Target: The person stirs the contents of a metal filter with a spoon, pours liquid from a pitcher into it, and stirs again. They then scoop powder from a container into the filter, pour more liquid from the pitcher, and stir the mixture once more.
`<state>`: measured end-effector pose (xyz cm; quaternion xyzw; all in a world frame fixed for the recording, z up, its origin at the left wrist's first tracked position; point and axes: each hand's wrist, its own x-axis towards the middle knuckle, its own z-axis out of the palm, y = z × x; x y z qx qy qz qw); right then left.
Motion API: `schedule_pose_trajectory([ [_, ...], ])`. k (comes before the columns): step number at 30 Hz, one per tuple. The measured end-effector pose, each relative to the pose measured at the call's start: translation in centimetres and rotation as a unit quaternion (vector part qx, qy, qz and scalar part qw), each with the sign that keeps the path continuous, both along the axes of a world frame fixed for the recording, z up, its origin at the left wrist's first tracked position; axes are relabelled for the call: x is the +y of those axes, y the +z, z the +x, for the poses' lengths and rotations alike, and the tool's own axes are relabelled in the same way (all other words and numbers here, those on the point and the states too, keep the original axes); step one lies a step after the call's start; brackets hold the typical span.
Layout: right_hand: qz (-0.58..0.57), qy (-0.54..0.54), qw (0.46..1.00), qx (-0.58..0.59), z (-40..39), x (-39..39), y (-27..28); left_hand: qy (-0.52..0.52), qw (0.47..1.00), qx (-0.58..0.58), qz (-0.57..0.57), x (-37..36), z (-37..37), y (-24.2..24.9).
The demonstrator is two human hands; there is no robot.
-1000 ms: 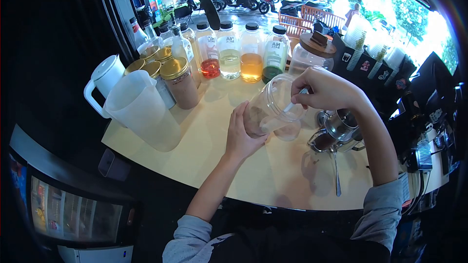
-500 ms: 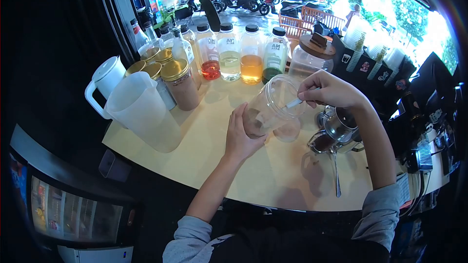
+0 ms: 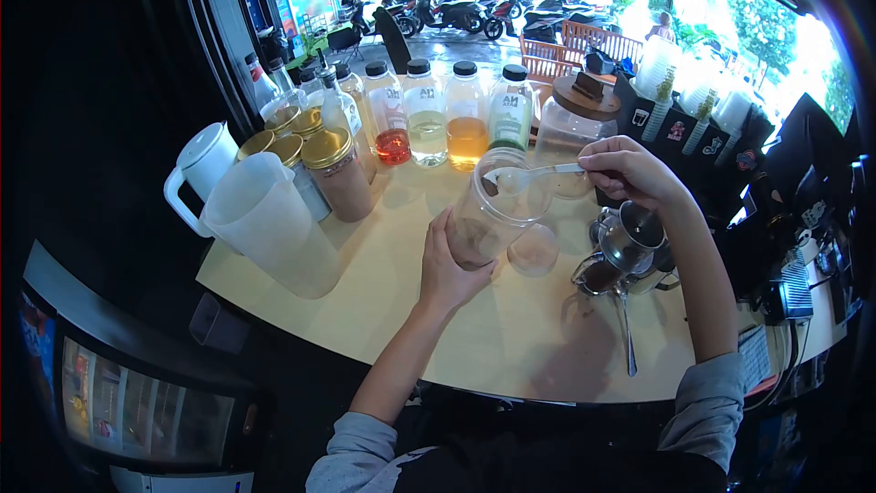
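Note:
A clear plastic jar (image 3: 484,230) leans to the right in my left hand (image 3: 445,274), whose fingers wrap its lower side. Brown powder shows near its bottom. Pinched by the handle in my right hand (image 3: 631,172) is a white spoon (image 3: 547,171), held level over the jar's mouth. Its bowl overlaps the jar's rim in this view and carries some dark brown powder. A round clear lid (image 3: 534,252) lies on the table just right of the jar. Below my right hand stand a metal cup (image 3: 631,236) and a small glass pitcher (image 3: 598,276) with dark contents.
On the left are a frosted pitcher (image 3: 265,224), a white jug (image 3: 205,164) and gold-lidded jars (image 3: 338,178). Bottles of coloured liquid (image 3: 467,128) line the back, beside a wooden-lidded jar (image 3: 584,114). A metal spoon (image 3: 628,333) lies at right, and cup stacks (image 3: 657,73) stand farther back.
My right hand has lifted the spoon up out of the jar, and its bowl with brown powder now shows. The jar stands slightly more upright and a little farther left.

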<state>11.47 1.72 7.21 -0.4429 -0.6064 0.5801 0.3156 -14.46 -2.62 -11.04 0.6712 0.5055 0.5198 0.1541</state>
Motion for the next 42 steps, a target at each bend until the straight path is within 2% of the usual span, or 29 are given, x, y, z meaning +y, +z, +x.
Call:
schedule_pose_trajectory([
  [10,0.019,-0.015,0.998,0.050,2.7,-0.7,0.4,-0.026,0.998,-0.028,-0.041,0.6,0.1,-1.3],
  [14,0.027,-0.022,0.998,0.057,4.9,-2.1,1.1,-0.046,0.994,-0.084,-0.050,1.6,-0.3,-3.3],
  [16,0.027,-0.031,0.997,0.059,6.5,-3.0,1.3,-0.085,0.981,-0.160,-0.072,1.3,0.0,-2.5],
  [17,0.039,-0.041,0.997,0.060,7.4,-3.4,1.4,-0.092,0.980,-0.159,-0.073,1.2,-0.2,-2.2],
  [19,0.051,-0.060,0.995,0.062,9.4,-4.6,1.6,-0.020,0.990,-0.122,0.061,1.4,-1.4,-1.7],
  [21,0.058,-0.090,0.993,0.050,11.6,-6.0,1.9,0.053,0.976,-0.087,0.195,1.6,-1.8,-0.8],
  [23,0.073,-0.104,0.991,0.032,13.7,-7.1,1.8,0.088,0.957,-0.083,0.264,0.4,-1.2,1.0],
  [27,0.090,-0.149,0.985,-0.022,16.7,-8.4,0.8,0.138,0.941,-0.045,0.305,-0.6,1.7,1.9],
  [29,0.129,-0.166,0.975,-0.078,17.6,-8.8,0.3,0.010,0.941,0.001,0.339,-0.8,5.0,2.8],
  [31,0.124,-0.160,0.974,-0.101,18.1,-9.2,0.4,-0.077,0.953,0.006,0.293,-0.9,8.2,4.3],
  [32,0.167,-0.163,0.962,-0.139,18.0,-9.3,0.4,-0.127,0.954,0.030,0.270,-0.7,9.4,5.0],
  [33,0.211,-0.166,0.947,-0.177,17.7,-9.4,0.3,-0.151,0.955,0.045,0.253,-0.4,10.8,6.0],
  [35,0.217,-0.161,0.941,-0.205,17.4,-9.8,1.0,-0.174,0.955,0.058,0.235,-0.1,13.1,7.8],
  [37,0.251,-0.151,0.922,-0.253,17.3,-9.7,1.0,-0.238,0.962,0.052,0.122,0.1,14.7,8.6],
  [42,0.276,-0.143,0.918,-0.247,16.4,-9.8,0.7,-0.258,0.962,0.071,0.060,0.9,16.2,7.8],
])
